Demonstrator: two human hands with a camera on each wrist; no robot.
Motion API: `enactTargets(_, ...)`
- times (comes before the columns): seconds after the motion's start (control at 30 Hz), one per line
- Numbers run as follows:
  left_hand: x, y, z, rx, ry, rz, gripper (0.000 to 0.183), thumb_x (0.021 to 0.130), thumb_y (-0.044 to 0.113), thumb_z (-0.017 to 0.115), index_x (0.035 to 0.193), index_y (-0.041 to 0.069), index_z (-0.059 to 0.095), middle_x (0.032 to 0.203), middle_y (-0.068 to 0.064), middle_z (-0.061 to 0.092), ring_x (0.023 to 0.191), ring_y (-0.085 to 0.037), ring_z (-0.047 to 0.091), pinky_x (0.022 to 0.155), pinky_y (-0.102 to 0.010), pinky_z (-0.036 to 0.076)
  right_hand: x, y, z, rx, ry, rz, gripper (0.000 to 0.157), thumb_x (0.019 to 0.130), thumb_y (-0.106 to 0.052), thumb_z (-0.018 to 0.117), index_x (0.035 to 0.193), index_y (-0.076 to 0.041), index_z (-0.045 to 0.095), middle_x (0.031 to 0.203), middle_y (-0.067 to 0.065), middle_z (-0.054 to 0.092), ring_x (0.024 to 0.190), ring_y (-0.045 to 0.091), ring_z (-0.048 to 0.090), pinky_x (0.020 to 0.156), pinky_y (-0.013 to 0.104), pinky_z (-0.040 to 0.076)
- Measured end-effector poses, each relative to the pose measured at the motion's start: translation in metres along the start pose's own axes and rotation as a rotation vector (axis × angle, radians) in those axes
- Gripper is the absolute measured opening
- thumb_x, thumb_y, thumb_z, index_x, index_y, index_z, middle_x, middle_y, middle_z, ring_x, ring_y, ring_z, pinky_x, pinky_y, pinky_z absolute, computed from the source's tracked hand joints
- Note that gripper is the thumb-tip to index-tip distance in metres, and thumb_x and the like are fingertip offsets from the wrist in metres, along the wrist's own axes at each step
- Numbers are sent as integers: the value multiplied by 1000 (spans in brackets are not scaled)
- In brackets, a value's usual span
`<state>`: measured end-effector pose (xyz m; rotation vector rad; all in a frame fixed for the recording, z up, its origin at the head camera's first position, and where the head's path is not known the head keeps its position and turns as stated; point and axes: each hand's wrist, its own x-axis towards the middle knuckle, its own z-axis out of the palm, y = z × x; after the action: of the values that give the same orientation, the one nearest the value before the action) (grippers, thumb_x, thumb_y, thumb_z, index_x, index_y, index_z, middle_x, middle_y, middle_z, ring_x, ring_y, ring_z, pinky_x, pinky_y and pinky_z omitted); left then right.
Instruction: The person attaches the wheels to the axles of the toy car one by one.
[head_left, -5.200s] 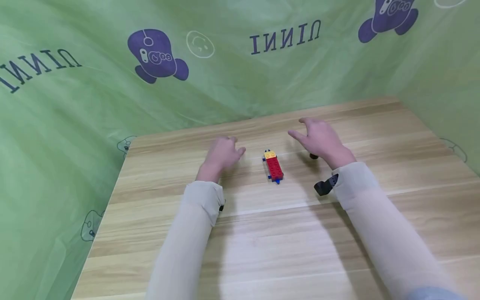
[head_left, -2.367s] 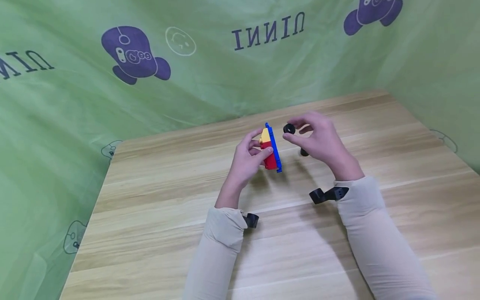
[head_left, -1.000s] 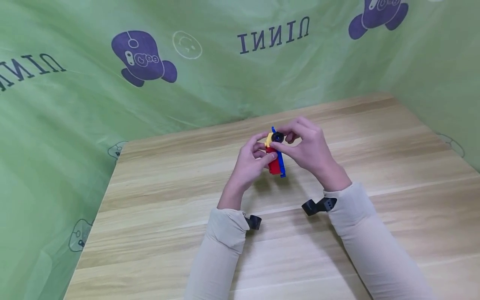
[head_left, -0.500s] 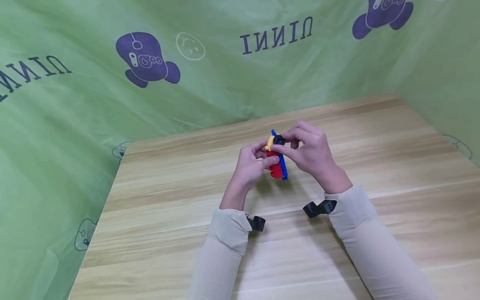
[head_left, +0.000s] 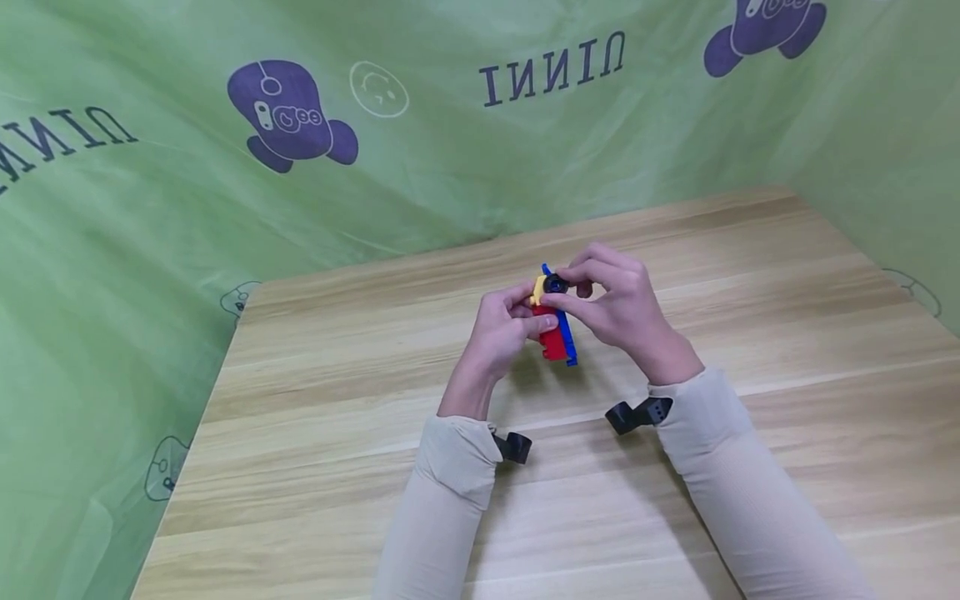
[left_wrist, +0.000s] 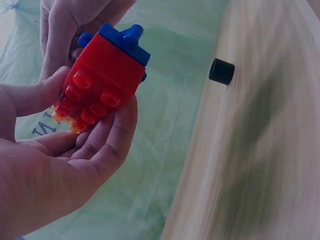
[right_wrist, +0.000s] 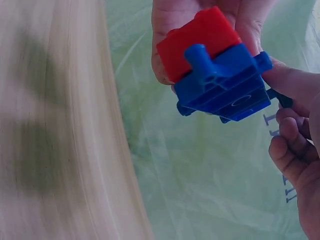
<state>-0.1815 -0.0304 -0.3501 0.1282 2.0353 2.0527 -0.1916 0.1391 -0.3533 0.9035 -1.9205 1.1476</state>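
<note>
Here's the toy car (head_left: 555, 345), up off the table (head_left: 337, 450) and tipped on its side, studs turned toward the left hand (head_left: 497, 333) and blue chassis (right_wrist: 242, 90) toward the right hand (head_left: 618, 302). The left has it firmly: thumb across one side of the red brick (left_wrist: 112, 65), fingers bent round the opposite side and up by the yellow brick (head_left: 537, 292), with the near red end sticking out clear of the grip. From the left wrist, that red end rises above the fingertips, capped by the blue base, while the yellow end sits down toward the palm.

And over to the right hand, thumb and forefinger drawn into a close pinch on a black wheel (head_left: 555, 285), right at the side of the chassis by the yellow end! Whether it's seated on its peg, I can't tell; the fingers cover too much. The right wrist shows the car's underside just beyond those fingertips, blue pegs (right_wrist: 263, 61) poking out sideways. A second black wheel (left_wrist: 221, 71) sits on the wood, well apart from both hands.
</note>
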Motion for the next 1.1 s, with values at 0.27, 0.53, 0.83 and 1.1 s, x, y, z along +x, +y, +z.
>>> enactTargets(0.27,-2,3,0,29,25,19,51,86,-11,70,135,-4,60,90,-10,65,76,-12,59,65,-20,56,0,-6,6,-8,55,72,24,66,4,91,82,9,74,74,14,66,60,16,50,58,13,40)
enactTargets(0.53,-3,4,1,44,37,35,49,86,-10,71,134,-4,61,89,-9,67,76,-11,59,65,-20,56,-1,-8,9,-4,66,112,25,66,4,91,84,10,74,76,16,68,61,16,52,60,12,43)
enactTargets(0.83,-3,6,0,16,25,-5,53,87,-11,70,138,-5,57,94,-8,65,80,-12,62,67,-22,59,-1,-7,7,-16,50,144,24,68,2,90,85,9,75,77,16,69,62,15,53,60,10,43)
enactTargets(1.1,-1,4,-5,-37,7,6,51,86,-12,69,135,-7,58,92,-7,65,76,-11,64,66,-23,59,0,-10,7,-88,17,140,30,66,-5,93,87,6,74,77,14,67,62,14,51,60,11,40)
